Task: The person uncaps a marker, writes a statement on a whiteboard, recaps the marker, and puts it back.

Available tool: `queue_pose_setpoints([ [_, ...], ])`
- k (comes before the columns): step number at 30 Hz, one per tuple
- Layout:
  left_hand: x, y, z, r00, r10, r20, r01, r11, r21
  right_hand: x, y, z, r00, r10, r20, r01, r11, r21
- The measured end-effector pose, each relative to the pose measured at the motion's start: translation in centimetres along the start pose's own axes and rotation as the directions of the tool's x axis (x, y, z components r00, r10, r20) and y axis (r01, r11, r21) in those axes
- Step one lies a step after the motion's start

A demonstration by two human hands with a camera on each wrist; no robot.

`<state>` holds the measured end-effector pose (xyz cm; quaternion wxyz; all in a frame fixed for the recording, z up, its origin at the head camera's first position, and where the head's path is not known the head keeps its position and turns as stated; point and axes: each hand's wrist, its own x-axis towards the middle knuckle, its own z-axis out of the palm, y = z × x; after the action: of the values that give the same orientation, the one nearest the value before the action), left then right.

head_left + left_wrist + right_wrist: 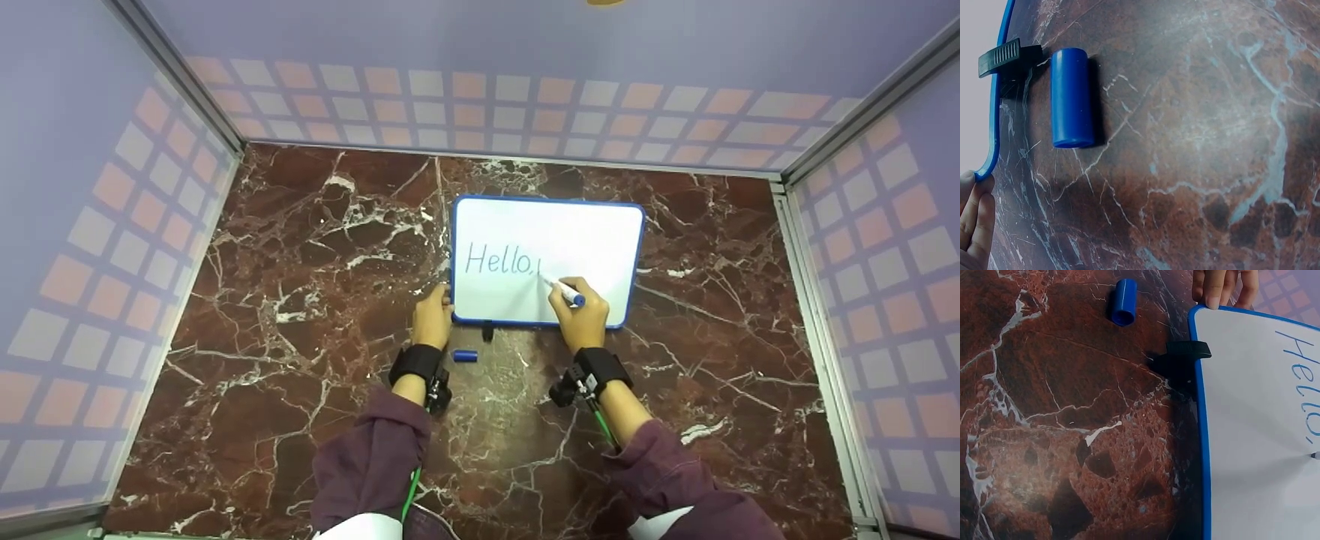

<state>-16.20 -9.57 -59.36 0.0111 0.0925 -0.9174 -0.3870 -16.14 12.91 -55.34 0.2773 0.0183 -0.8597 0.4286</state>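
A whiteboard (592, 240) with a blue frame lies on the marble-patterned table, with "Hello," and a further short upright stroke written on it. My right hand (585, 313) grips a white marker (568, 291) with a blue end, its tip touching the board just after the comma. At the board's near left corner, my left hand (433, 316) pinches the blue edge, thumb on top and fingers at the side, as the right wrist view shows. A blue marker cap (1072, 98) lies on the table close to that hand. The right hand is outside the right wrist view.
A black clip (1188, 350) sits on the board's near edge, not far from the cap. Purple walls with pink and white squares enclose the table (315, 420) at the back and both sides. Green cables run along both forearms from the wrist cameras.
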Motion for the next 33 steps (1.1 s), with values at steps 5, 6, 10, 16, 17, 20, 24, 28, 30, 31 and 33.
queue_pose_setpoints([
  [5, -0.01, -0.04, 0.00, 1.000, 0.004, -0.007, -0.004, 1.000, -0.003, 0.08, -0.01, 0.05, 1.000, 0.001, -0.011, -0.001, 1.000, -0.006],
  [6, -0.01, -0.06, 0.02, 1.000, 0.007, -0.011, -0.007, 1.000, -0.003, 0.12, -0.03, 0.03, 1.000, 0.000, -0.014, -0.001, 1.000, -0.004],
  [10, 0.01, -0.13, 0.12, 1.000, 0.010, -0.023, -0.010, 1.000, 0.006, 0.28, -0.04, -0.03, 1.000, -0.004, -0.030, 0.004, 1.000, 0.000],
  [16, 0.07, -0.11, 0.18, 0.999, 0.012, -0.031, -0.012, 1.000, 0.005, 0.49, 0.11, 0.08, 0.998, -0.005, -0.057, 0.006, 1.000, 0.002],
  [17, 0.07, -0.10, 0.18, 0.999, 0.014, -0.029, -0.014, 1.000, 0.005, 0.51, 0.13, 0.09, 0.998, -0.007, -0.059, 0.007, 1.000, 0.004],
  [20, 0.05, -0.11, 0.22, 1.000, 0.015, -0.023, -0.015, 1.000, 0.007, 0.53, 0.16, 0.07, 0.998, -0.016, -0.065, 0.017, 1.000, 0.009],
  [24, 0.05, -0.12, 0.21, 1.000, 0.004, -0.013, -0.003, 1.000, 0.011, 0.51, 0.17, 0.06, 0.998, -0.028, -0.062, 0.029, 1.000, 0.011],
  [28, 0.09, -0.15, 0.20, 1.000, -0.008, -0.008, 0.008, 1.000, 0.005, 0.40, 0.18, 0.00, 0.998, -0.022, -0.062, 0.022, 1.000, 0.010],
  [30, 0.08, -0.18, 0.20, 1.000, -0.004, -0.008, 0.004, 1.000, 0.005, 0.32, 0.18, -0.07, 0.998, -0.016, -0.063, 0.017, 1.000, 0.008],
  [31, 0.07, -0.17, 0.19, 1.000, -0.001, -0.008, 0.001, 1.000, 0.007, 0.27, 0.19, -0.11, 0.998, -0.015, -0.061, 0.015, 1.000, 0.006],
  [33, 0.05, -0.13, 0.15, 1.000, 0.008, -0.010, -0.008, 1.000, 0.009, 0.19, 0.25, -0.18, 0.998, -0.012, -0.059, 0.012, 1.000, 0.002],
])
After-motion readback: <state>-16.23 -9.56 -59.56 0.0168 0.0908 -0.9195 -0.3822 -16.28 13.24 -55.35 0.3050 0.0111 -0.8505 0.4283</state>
